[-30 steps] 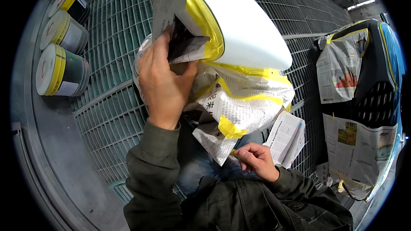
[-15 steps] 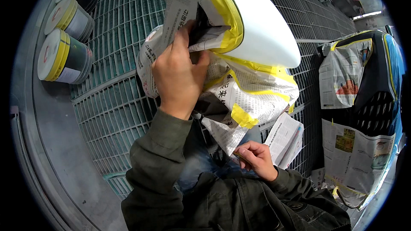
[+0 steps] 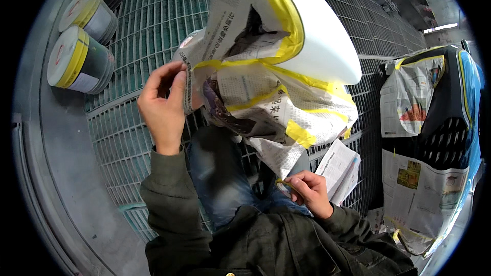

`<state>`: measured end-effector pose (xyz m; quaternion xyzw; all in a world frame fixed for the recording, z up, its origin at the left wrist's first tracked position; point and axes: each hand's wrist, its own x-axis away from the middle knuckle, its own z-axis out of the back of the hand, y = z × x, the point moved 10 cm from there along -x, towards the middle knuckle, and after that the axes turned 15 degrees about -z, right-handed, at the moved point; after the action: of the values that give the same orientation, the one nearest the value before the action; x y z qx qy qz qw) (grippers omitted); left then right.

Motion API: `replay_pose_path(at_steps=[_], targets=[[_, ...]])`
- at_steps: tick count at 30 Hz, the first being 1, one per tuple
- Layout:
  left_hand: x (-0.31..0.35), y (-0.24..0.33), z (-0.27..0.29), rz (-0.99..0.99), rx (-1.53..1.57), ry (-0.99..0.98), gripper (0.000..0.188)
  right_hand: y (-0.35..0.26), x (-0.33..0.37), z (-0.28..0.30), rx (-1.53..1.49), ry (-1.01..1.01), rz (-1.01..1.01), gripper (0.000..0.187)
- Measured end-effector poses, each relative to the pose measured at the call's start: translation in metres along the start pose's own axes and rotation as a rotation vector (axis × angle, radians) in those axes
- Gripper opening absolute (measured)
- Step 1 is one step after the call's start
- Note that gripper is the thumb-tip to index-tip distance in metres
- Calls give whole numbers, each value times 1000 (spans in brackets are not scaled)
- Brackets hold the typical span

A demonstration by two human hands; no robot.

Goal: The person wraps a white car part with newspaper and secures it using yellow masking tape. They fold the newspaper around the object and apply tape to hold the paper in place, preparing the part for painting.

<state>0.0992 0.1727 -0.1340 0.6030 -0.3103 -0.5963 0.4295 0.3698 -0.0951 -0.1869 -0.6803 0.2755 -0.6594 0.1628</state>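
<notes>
The left hand [image 3: 162, 110] is at the left edge of the newspaper wrap [image 3: 230, 25], thumb and forefinger drawn together, seemingly pinching the paper's border. That wrap, in front of the person's knees, is joined by yellow tape [image 3: 294, 30] to a glossy white panel [image 3: 332, 36]. The paper should be light, limp and easily torn, so a gentle pinch near a taped seam suits it; the panel looks stiff, smooth and probably slippery, better steadied through its papered side than its bare face. Lower down, the right hand [image 3: 312, 194] curls its fingers around what looks like a tape roll [image 3: 283, 188], by the wrap's lower corner. As for writing, the buckets [image 3: 92, 18] at far left bear pale labels too small to read; the wrap shows fine columns and larger dark characters; loose newspaper [image 3: 337, 168] carries dense print, and sheets [image 3: 424, 184] on a black part [image 3: 447, 92] add coloured pictures.
</notes>
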Motion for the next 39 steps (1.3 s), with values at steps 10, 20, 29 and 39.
replay_pose_path(at_steps=[10,20,29,39], targets=[[16,6,-53,-150,-242,-243,30,1,2,0,17,26,5,21],[14,-51,-61,43,199,-234,31,7,5,2,13,48,17,20],[19,-116,-33,97,-62,-211,23,5,12,-3,-9,-8,48,21],[91,-13,-33,-121,-367,-138,27,10,12,4,-57,-8,62,21]])
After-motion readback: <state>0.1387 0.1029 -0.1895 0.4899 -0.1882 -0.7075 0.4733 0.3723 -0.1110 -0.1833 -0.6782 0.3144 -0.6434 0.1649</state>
